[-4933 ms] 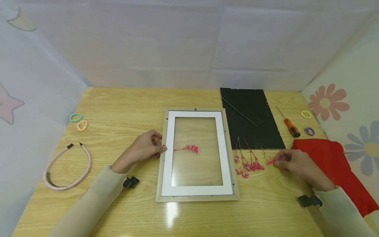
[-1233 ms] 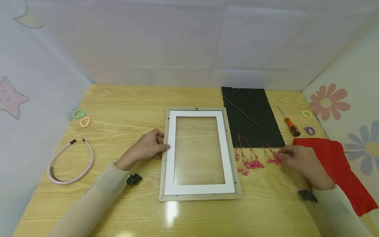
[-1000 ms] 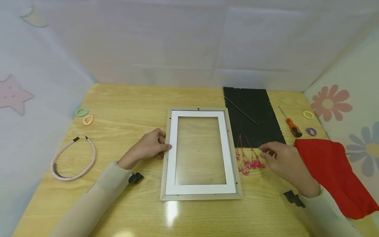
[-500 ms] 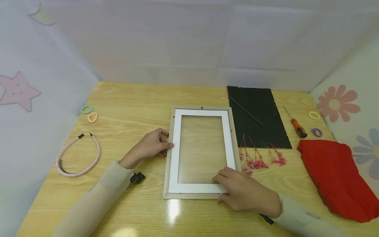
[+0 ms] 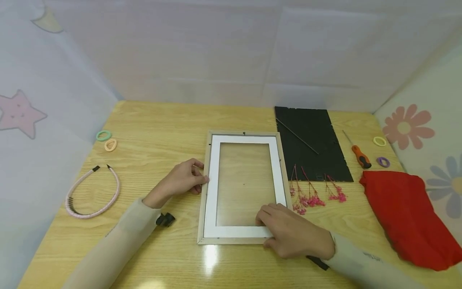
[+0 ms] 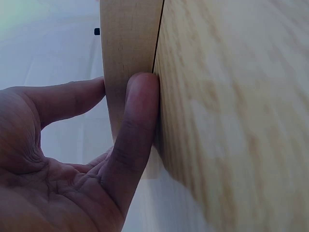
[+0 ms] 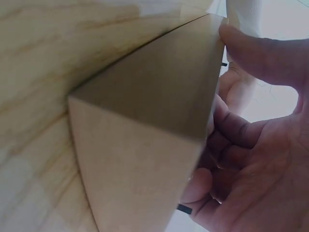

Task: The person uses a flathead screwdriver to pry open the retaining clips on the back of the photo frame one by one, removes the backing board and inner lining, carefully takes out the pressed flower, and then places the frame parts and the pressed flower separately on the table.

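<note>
A light wooden picture frame (image 5: 246,241) lies on the table with a white mat (image 5: 214,192) inside it and small dark tabs along its inner edge. My left hand (image 5: 184,176) holds the frame's left side, one fingertip on the upper face and another against the outer wall in the left wrist view. Across the lower right corner reaches my right hand (image 5: 288,230). Its thumb touches the frame's near edge, and its bent fingers lie over the face. Pink dried flower sprigs (image 5: 313,200) lie right of the frame, and a separate pink sprig (image 5: 339,195) lies further right.
Behind the sprigs lies a black backing board (image 5: 310,140) with a thin rod. A screwdriver (image 5: 361,157), yellow ring (image 5: 379,141), purple ring (image 5: 383,161) and red cloth (image 5: 408,216) are at right. A pink headband (image 5: 81,216), green ring (image 5: 104,135) and orange ring (image 5: 110,145) lie left.
The pink sprig that lay inside the frame's opening is now at the right beside the others. My right hand has moved from there to the frame's lower right corner; the left stays put.
</note>
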`<action>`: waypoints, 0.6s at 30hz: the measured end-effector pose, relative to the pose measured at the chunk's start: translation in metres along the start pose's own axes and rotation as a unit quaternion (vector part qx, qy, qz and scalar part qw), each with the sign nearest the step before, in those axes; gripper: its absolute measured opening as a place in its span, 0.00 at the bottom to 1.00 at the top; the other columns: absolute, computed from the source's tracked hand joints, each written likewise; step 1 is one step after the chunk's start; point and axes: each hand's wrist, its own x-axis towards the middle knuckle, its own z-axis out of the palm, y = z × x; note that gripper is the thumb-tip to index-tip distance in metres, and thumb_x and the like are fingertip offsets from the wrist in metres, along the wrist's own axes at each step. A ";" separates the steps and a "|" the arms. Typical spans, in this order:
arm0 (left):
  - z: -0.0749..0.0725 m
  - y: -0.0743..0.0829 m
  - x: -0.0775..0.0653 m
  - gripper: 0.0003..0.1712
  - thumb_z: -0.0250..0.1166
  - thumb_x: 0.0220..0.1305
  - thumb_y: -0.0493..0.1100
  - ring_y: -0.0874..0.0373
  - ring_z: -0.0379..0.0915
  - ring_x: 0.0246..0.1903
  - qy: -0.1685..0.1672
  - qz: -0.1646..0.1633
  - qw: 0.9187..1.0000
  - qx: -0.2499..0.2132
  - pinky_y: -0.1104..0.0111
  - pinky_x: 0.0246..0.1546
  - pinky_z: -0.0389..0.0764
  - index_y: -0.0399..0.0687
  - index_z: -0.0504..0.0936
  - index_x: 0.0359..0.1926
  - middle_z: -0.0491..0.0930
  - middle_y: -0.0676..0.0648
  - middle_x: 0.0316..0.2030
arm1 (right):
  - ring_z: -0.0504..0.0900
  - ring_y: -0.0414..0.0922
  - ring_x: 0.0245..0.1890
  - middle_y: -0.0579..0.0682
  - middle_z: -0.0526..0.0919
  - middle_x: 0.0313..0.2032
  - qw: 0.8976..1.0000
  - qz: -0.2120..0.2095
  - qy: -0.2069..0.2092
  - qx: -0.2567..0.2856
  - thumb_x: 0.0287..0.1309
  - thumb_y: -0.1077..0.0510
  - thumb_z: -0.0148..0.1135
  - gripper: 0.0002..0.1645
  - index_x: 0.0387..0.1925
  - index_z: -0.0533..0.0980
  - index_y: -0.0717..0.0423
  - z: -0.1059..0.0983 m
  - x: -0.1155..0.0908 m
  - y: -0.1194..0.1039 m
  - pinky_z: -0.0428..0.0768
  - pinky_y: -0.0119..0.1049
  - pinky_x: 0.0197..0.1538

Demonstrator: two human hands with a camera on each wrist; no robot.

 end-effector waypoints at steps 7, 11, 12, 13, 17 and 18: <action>0.001 -0.001 -0.002 0.30 0.65 0.69 0.42 0.54 0.84 0.27 0.007 -0.002 1.000 -0.003 0.62 0.31 0.90 0.34 0.67 0.66 0.83 0.41 0.37 | 0.69 0.33 0.37 0.37 0.74 0.36 0.999 0.006 -0.036 0.021 0.49 0.48 0.79 0.24 0.42 0.72 0.45 -0.003 0.006 0.003 0.75 0.34 0.48; 0.002 -0.001 -0.002 0.29 0.65 0.70 0.41 0.54 0.84 0.27 0.006 -0.004 1.000 -0.011 0.61 0.31 0.90 0.34 0.66 0.65 0.83 0.40 0.37 | 0.70 0.33 0.37 0.36 0.75 0.37 0.998 0.016 -0.048 0.036 0.49 0.47 0.80 0.24 0.41 0.73 0.43 -0.006 0.010 0.004 0.76 0.36 0.50; 0.001 -0.001 -0.002 0.29 0.64 0.70 0.41 0.54 0.84 0.27 0.003 -0.005 1.000 -0.012 0.62 0.31 0.90 0.34 0.66 0.65 0.83 0.40 0.37 | 0.70 0.33 0.37 0.35 0.75 0.36 0.998 0.019 -0.044 0.034 0.49 0.48 0.80 0.23 0.40 0.74 0.43 -0.006 0.009 0.004 0.77 0.36 0.51; 0.001 -0.001 -0.002 0.29 0.64 0.70 0.41 0.54 0.84 0.27 0.001 -0.004 1.000 -0.014 0.61 0.31 0.90 0.33 0.66 0.65 0.83 0.40 0.37 | 0.70 0.33 0.37 0.35 0.75 0.36 0.999 0.018 -0.038 0.030 0.49 0.48 0.79 0.21 0.40 0.74 0.43 -0.006 0.009 0.003 0.77 0.37 0.51; 0.000 0.000 -0.001 0.28 0.64 0.71 0.41 0.54 0.84 0.27 -0.002 0.002 1.000 -0.012 0.61 0.31 0.90 0.33 0.66 0.65 0.83 0.40 0.37 | 0.72 0.32 0.37 0.36 0.77 0.36 1.000 0.010 0.002 0.007 0.53 0.50 0.77 0.17 0.40 0.77 0.44 -0.006 0.003 -0.001 0.81 0.35 0.48; 0.000 0.001 -0.001 0.28 0.64 0.71 0.41 0.54 0.84 0.27 -0.001 0.003 1.000 -0.011 0.61 0.31 0.90 0.33 0.66 0.65 0.83 0.41 0.37 | 0.73 0.32 0.37 0.36 0.78 0.37 1.000 0.007 0.014 0.004 0.53 0.50 0.77 0.17 0.41 0.77 0.44 -0.006 0.002 -0.003 0.82 0.33 0.47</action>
